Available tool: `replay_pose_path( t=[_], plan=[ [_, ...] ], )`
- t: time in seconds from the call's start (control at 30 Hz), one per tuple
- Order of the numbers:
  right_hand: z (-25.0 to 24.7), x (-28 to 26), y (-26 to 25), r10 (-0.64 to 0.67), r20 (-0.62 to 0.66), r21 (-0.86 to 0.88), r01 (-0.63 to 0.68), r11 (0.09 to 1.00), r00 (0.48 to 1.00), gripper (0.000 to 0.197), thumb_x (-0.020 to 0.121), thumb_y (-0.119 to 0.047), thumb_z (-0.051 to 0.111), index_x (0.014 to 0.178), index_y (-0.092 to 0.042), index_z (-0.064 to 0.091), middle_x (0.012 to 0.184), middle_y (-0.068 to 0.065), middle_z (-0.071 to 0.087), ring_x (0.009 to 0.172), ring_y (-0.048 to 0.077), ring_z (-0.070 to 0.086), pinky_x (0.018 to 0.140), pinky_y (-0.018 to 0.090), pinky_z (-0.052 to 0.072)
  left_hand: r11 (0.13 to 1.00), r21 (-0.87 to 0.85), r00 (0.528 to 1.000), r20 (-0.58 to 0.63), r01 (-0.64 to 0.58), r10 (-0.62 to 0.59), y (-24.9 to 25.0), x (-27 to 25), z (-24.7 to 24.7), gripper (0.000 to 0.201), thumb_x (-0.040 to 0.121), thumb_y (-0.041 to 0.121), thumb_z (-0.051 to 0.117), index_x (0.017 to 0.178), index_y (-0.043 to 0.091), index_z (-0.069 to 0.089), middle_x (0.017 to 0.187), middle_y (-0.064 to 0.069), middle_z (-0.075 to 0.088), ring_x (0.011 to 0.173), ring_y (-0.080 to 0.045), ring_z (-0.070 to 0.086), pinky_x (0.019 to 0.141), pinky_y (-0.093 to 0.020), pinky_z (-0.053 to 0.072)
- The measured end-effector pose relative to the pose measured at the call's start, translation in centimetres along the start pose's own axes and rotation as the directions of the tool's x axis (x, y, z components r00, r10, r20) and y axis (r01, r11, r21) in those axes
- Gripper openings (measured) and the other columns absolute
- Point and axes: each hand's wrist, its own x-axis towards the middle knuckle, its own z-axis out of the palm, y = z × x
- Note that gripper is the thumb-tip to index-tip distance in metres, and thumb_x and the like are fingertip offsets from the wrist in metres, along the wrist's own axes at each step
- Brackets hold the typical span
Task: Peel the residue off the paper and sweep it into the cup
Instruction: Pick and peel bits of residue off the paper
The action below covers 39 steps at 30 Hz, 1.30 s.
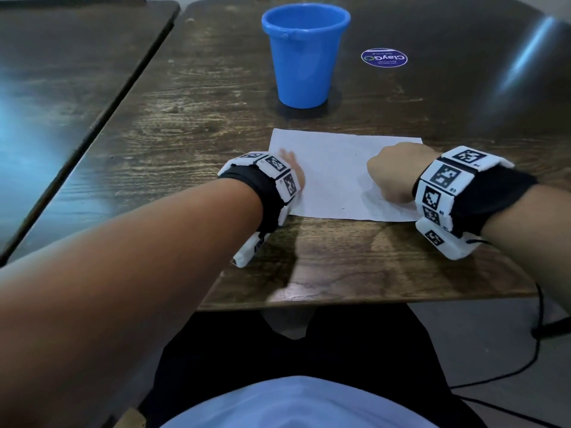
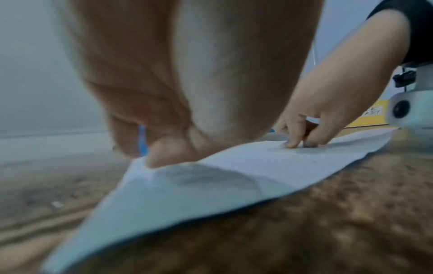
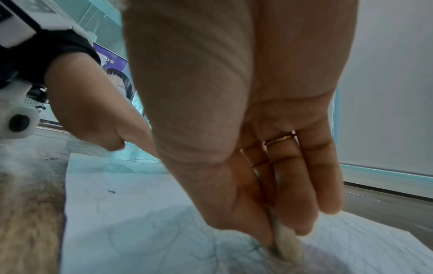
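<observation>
Between the paper [image 1: 333,177] and the blue cup [image 1: 304,54] at the far side runs a bare strip of table [image 1: 191,118], open to a pass from left or right. The cup, upright, is the 1 tall obstacle. A flat round sticker [image 1: 384,58] lies right of it. The 2 hands, left hand [image 1: 292,171] and right hand [image 1: 394,171], cover the paper's left and right sides; its middle lies open between them.

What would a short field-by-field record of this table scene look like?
Surface: dark wooden table
Sheet: white rectangular paper, lying flat
Container: blue plastic cup, upright, beyond the paper
Left hand: thumb presses the paper's left edge
Right hand: grip pinches a small whitish piece against the paper
Extra: round purple sticker, right of the cup
</observation>
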Motion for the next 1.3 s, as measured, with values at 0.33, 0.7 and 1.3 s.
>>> replay_pose_path(
  t=[0.33,0.7,1.3],
  plan=[
    [0.6,0.2,0.7,0.012,0.008,0.08,-0.012,0.997,1.0,0.017,0.098,-0.027,0.055,0.096,-0.01,0.06,0.081,0.004,0.056,0.08,0.028,0.061,0.065,0.033,0.049,0.986,-0.014,0.986,0.009,-0.165,0.165,3.1,-0.6,-3.6,0.035,0.088,0.017,0.071,0.066,0.01,0.044,0.098,-0.016,0.061,0.101,-0.038,0.063,0.093,-0.054,0.054],
    [1.3,0.2,0.9,0.019,-0.065,0.141,-0.01,0.99,0.998,0.028,0.095,-0.041,0.058,0.099,-0.014,0.055,0.086,0.006,0.052,0.079,0.027,0.05,0.072,0.032,0.049,0.958,0.055,0.952,-0.107,-0.282,0.286,7.1,4.2,-3.8,0.062,0.102,0.016,0.052,0.157,0.006,0.026,0.163,-0.016,0.023,0.146,-0.036,0.031,0.117,-0.046,0.03],
    [0.9,-0.1,0.8,0.041,-0.018,0.157,-0.038,0.987,0.999,0.027,0.096,-0.04,0.056,0.087,-0.016,0.047,0.077,0.001,0.044,0.081,0.025,0.052,0.069,0.031,0.043,0.976,0.012,0.968,-0.118,-0.219,0.219,5.7,4.8,-1.6,0.077,0.1,0.021,0.046,0.161,0.013,0.0,0.169,-0.006,-0.001,0.153,-0.034,0.015,0.12,-0.053,0.024]
  ],
)
